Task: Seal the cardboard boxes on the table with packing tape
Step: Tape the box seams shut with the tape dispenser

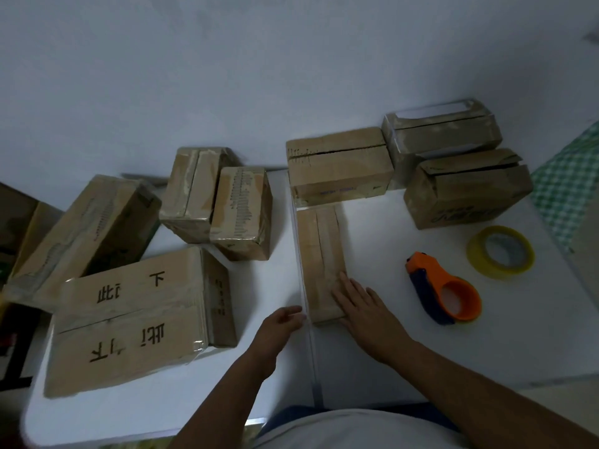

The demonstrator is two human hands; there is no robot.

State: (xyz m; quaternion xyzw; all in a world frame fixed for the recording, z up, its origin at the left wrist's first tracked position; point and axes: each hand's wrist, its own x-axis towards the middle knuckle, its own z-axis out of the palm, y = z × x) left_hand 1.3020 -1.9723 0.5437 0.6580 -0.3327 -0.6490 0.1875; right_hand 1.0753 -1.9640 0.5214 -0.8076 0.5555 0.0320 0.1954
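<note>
A narrow, long cardboard box [319, 251] lies lengthwise in the middle of the white table [389, 351], its top seam showing. My right hand [359, 306] rests flat on the box's near right end, fingers spread. My left hand [285, 322] touches the box's near left corner with its fingertips; whether it pinches anything I cannot tell. An orange and blue tape dispenser [444, 288] lies on the table right of the box, untouched. A loose yellow tape roll [500, 252] lies further right.
Several other cardboard boxes ring the table: a big printed one [136, 319] at near left, two small ones [217, 202] behind it, one [337, 166] behind the narrow box, two [463, 186] at far right. A long box [84, 234] overhangs the left edge.
</note>
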